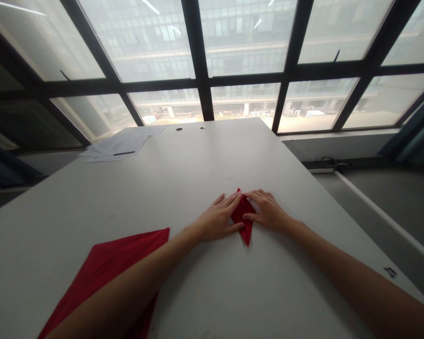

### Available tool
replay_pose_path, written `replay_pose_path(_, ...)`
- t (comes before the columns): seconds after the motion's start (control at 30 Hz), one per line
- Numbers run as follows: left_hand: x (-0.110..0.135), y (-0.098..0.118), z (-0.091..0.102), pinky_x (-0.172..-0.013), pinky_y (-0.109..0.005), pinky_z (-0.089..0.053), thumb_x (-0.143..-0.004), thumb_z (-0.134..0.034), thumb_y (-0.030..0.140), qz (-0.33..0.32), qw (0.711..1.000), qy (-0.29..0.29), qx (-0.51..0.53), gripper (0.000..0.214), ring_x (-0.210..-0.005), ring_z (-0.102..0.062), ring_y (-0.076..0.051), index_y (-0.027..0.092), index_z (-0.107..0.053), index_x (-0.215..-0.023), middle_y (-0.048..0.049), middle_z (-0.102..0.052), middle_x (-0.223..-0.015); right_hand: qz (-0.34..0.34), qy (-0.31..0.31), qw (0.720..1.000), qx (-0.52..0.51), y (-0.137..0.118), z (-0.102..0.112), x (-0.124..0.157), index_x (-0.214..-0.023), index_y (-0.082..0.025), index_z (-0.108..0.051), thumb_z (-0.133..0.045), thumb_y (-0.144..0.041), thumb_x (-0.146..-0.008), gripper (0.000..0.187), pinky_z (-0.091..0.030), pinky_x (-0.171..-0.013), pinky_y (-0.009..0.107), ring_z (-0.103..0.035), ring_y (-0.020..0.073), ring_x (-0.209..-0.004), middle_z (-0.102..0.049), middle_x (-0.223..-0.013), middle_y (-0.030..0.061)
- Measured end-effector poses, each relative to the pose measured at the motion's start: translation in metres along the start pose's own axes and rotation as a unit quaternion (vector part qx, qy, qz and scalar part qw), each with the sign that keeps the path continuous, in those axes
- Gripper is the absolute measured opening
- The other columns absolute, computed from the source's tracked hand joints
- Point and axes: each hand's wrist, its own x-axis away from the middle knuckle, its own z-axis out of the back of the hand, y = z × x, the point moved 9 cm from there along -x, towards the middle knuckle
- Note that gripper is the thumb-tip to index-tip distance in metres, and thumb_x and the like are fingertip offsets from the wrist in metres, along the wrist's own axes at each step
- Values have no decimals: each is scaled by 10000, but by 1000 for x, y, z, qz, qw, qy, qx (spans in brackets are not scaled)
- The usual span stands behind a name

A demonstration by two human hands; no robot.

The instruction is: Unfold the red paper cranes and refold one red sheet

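A small kite-shaped piece of folded red paper [248,230] lies on the white table, one narrow point toward me. My left hand [217,221] holds its left side down, fingertips near the far end and thumb by the lower part. From the other side, my right hand [271,212] has bent fingers at the upper right edge and its thumb on the paper's middle. The fingertips of both hands almost meet near the top. Part of the paper is hidden under the fingers. A larger red sheet [108,261] rests at the lower left, partly covered by my left forearm.
The white table [183,174] stretches toward tall windows with dark frames. White papers [122,143] with a dark, thin object [124,153] on them lie at the far left. A small dark mark [390,272] is near the right edge. A white rail [381,212] runs beyond that edge.
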Motion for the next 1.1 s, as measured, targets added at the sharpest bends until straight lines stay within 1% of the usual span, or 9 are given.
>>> replay_pose_path(0.13, 0, 0, -4, -1229, -482, -85, -897, -573, 593, -2, 1000, -23, -15, 943, -1511, -161, -278, 191, -74, -1588, -155, -181, -1623, -4, -15, 1000, 9, -5, 0, 4, -1344, -256, -506, -777, -305, -771, 636, -370, -1007, 457, -523, 289, -1200, -618, -1286, 105)
replay_pose_path(0.3, -1, -6, -9, -1231, -436, -74, -1027, -357, 457, 10, 999, -36, -27, 682, -1520, -101, -221, 213, -58, -1589, -105, -100, -1639, 4, -18, 1000, 9, -7, -1, 5, -1342, -247, -497, -756, -320, -780, 623, -360, -1027, 457, -522, 285, -1219, -605, -1313, 104)
replay_pose_path(0.43, 0, -1, -6, -1225, -455, -87, -939, -491, 603, 0, 999, -26, -34, 900, -1520, -97, -259, 199, -14, -1588, -129, -102, -1636, 0, -6, 1000, 3, -2, -3, 5, -1346, -229, -492, -774, -335, -756, 663, -363, -1040, 486, -526, 301, -1224, -604, -1313, 121)
replay_pose_path(0.6, 0, -1, -6, -1221, -484, -61, -876, -545, 666, 8, 999, -22, -48, 932, -1520, -101, -286, 217, -138, -1584, -126, -223, -1617, -32, 115, 992, -44, 5, 17, 5, -1235, -235, -574, -539, -199, -919, 320, -432, -1005, 440, -575, 253, -1150, -649, -1205, 95)
replay_pose_path(0.67, 0, -6, -8, -1216, -506, -45, -876, -528, 682, 20, 998, -17, -61, 917, -1521, -77, -300, 215, -170, -1579, -124, -216, -1620, -31, 133, 989, -48, 0, 19, 6, -1246, -244, -578, -468, -155, -937, 339, -441, -1009, 425, -575, 243, -1154, -650, -1207, 90)
replay_pose_path(0.77, -1, -15, -11, -1209, -524, -43, -986, -391, 573, 47, 996, -7, -73, 712, -1523, -79, -282, 225, -192, -1574, -97, -214, -1625, -7, 53, 998, -16, -13, 1, 5, -1393, -245, -492, -485, -190, -939, 457, -398, -1075, 442, -521, 251, -1262, -590, -1360, 99)
replay_pose_path(0.87, -1, -22, -15, -1208, -524, -78, -1052, -237, 372, 69, 995, -6, -78, 529, -1522, -106, -256, 248, -227, -1566, -52, -227, -1626, 10, -38, 999, 28, -21, -20, 9, -1525, -192, -326, -519, -291, -943, 621, -272, -1168, 503, -366, 277, -1421, -407, -1541, 144)
replay_pose_path(0.97, -1, -25, -16, -1209, -526, -104, -1040, -262, 315, 74, 994, -3, -81, 528, -1519, -121, -260, 248, -240, -1563, -43, -239, -1624, 30, -92, 994, 45, -24, -28, 13, -1581, -199, -162, -549, -366, -930, 776, -129, -1207, 559, -185, 288, -1502, -238, -1616, 137)
replay_pose_path(1.1, -1, -27, -14, -1212, -518, -128, -1033, -301, 337, 83, 994, 10, -73, 518, -1514, -153, -263, 260, -294, -1546, -48, -292, -1607, 69, -132, 988, 27, -29, -27, 16, -1587, -276, -53, -611, -477, -896, 911, -50, -1210, 578, -83, 287, -1517, -110, -1641, 92)
